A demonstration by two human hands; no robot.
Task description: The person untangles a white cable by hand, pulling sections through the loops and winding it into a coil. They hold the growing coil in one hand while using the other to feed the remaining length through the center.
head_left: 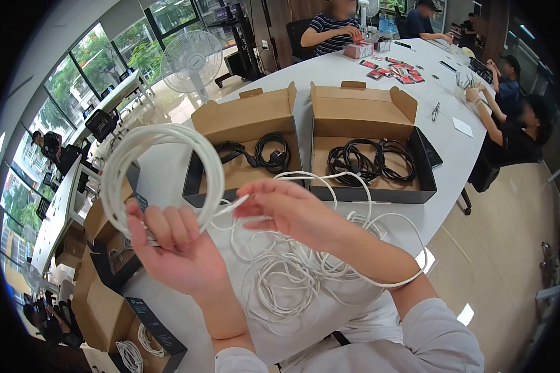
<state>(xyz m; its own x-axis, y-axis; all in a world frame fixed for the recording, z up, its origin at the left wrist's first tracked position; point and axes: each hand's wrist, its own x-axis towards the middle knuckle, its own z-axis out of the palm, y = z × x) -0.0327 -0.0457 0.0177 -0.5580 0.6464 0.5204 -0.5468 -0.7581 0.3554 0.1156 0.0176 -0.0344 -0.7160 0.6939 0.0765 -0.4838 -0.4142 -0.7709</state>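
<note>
A white cable wound into round loops [215, 177] stands raised in my left hand [177, 252], whose fingers are wrapped around the bottom of the coil. A length of the same white cable runs from it to my right hand [283, 211], where the thumb and fingertips pinch it near the coil's right side. Loose white cable [286, 286] lies tangled on the table below my hands, and one strand loops over my right forearm. Behind my hands, an open cardboard box [196, 168] holds coiled black cables [272, 153]. Another open box [426, 186] beside it holds more black cables [370, 163].
More open boxes [96, 311] stand at the left, one with white coils [129, 355]. Several people sit around the white table [261, 93]. Red packets [404, 73] lie at its far side. A white fan [191, 59] stands behind the boxes.
</note>
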